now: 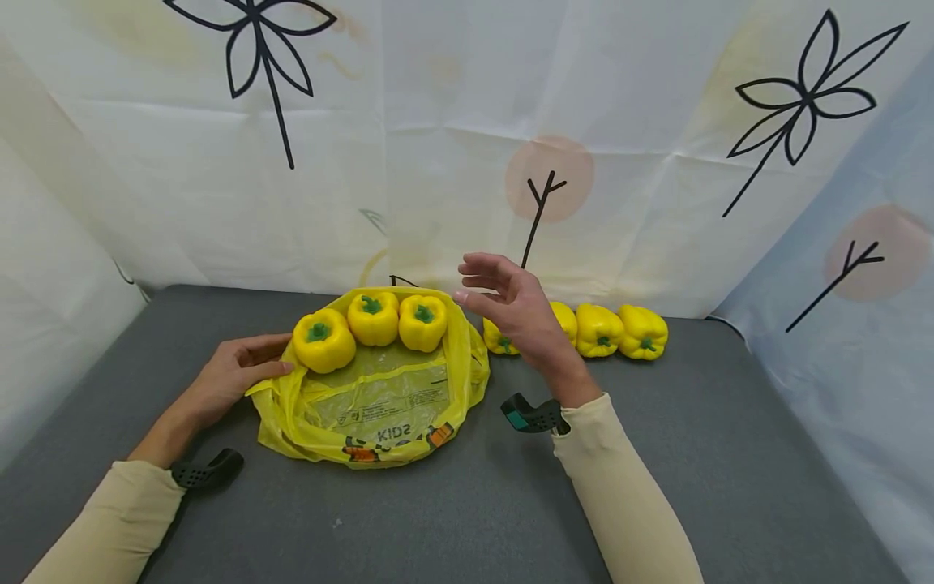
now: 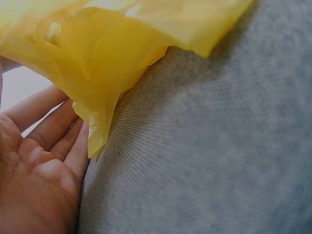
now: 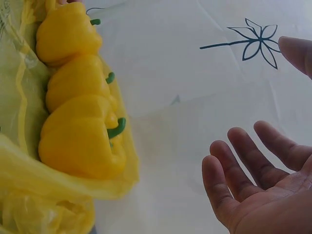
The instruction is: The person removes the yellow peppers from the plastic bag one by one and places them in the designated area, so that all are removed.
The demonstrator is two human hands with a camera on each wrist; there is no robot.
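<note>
On the grey table a yellow plastic bag (image 1: pixel 368 458) lies spread with its mouth up. Three yellow bell peppers sit side by side along its back edge: a left pepper (image 1: pixel 324 342), a middle pepper (image 1: pixel 374 320) and a right pepper (image 1: pixel 422 323), green stems showing. My left hand (image 1: pixel 237 373) holds the bag's left rim, thumb over it beside the left pepper; the fingers (image 2: pixel 53 124) reach behind the plastic. My right hand (image 1: pixel 514 304) is raised to the right of the bag, fingers loosely bent and apart, nothing in it.
More yellow bell peppers (image 1: pixel 598 331) lie in a row on the table (image 1: pixel 730 454) at the back right, partly hidden by my right hand. A white patterned cloth (image 1: pixel 452 203) hangs close behind the bag and the row.
</note>
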